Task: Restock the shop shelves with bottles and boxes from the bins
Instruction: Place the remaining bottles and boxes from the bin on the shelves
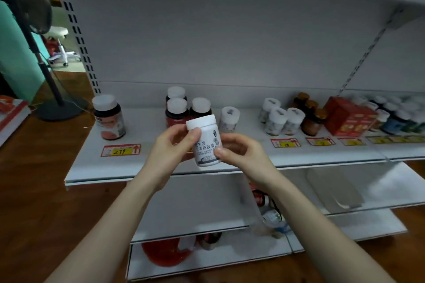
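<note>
Both my hands are on one white capsule bottle (pixel 207 145), held slightly tilted over the front of the shelf (pixel 87 163). My left hand (pixel 169 147) pinches it just under the cap, thumb in front. My right hand (pixel 241 151) grips the lower label, thumb in front and fingers behind.

Judgement: it is a small plastic bottle, so probably light and stiff-walled — the glossy label may be slick. The best hold is round the body, not the cap. A matching bottle (pixel 228 119) stands just beyond my right hand.

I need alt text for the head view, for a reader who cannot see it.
The left hand and right hand hold a small white plastic bottle before a white metal shop shelf carrying dark bottles and red boxes.
</note>
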A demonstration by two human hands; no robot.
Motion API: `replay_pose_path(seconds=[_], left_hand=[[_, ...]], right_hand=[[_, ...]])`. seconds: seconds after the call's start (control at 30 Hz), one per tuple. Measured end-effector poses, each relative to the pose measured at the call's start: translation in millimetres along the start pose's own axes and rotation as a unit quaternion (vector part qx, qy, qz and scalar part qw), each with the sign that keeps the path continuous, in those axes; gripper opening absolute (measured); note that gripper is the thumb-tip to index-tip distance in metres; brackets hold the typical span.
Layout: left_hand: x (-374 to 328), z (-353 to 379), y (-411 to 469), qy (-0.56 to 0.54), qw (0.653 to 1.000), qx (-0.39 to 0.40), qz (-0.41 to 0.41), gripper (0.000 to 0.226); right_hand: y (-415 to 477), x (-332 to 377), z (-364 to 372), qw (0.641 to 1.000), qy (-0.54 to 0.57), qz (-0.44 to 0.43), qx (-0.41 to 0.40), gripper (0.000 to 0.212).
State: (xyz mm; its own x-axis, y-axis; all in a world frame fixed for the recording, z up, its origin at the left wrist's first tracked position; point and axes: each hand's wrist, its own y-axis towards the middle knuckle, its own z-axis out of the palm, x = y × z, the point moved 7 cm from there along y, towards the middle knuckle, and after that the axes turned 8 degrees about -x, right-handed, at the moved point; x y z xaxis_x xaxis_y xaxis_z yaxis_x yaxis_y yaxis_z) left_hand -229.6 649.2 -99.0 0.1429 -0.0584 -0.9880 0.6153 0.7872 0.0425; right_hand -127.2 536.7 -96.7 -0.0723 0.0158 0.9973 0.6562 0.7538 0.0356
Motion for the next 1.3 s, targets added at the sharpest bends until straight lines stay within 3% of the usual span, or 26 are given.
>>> replay_pose_path(seconds=[0.1, 0.23, 0.5, 0.57, 0.63, 0.73, 0.9, 1.3], left_hand=[[0.6, 13.4, -0.6, 0.024, 0.999, 0.031, 0.020, 0.014], [-0.7, 38.4, 2.8, 0.075, 0.993, 0.052, 0.078, 0.025], [10.4, 97.2, 19.8, 0.179, 0.972, 0.000, 0.155, 0.026], [22.2, 103.3, 21.2, 0.258, 0.946, -0.057, 0.185, 0.030], [42.0, 106.0, 20.6, 0.379, 0.897, -0.104, 0.204, 0.044], [80.0, 109.3, 17.3, 0.502, 0.833, -0.117, 0.198, 0.053], [125.4, 112.0, 15.3, 0.579, 0.795, -0.108, 0.144, 0.047], [130.8, 111.8, 13.9, 0.577, 0.799, -0.117, 0.126, 0.045]], right_hand=[[3.5, 5.0, -18.0, 0.999, -0.047, -0.014, -0.021, 0.015], [23.8, 29.4, -41.7, 0.991, -0.110, -0.054, -0.049, 0.025], [66.7, 42.2, -83.1, 0.951, -0.281, -0.121, 0.034, 0.024], [83.7, 38.7, -100.5, 0.943, -0.305, -0.130, 0.026, 0.025], [102.2, 33.7, -116.6, 0.940, -0.318, -0.123, 0.010, 0.029], [123.7, 24.0, -126.8, 0.926, -0.356, -0.126, 0.015, 0.033], [147.4, -1.0, -124.2, 0.921, -0.366, -0.128, 0.030, 0.033], [172.0, -38.4, -110.8, 0.925, -0.359, -0.101, 0.068, 0.033]])
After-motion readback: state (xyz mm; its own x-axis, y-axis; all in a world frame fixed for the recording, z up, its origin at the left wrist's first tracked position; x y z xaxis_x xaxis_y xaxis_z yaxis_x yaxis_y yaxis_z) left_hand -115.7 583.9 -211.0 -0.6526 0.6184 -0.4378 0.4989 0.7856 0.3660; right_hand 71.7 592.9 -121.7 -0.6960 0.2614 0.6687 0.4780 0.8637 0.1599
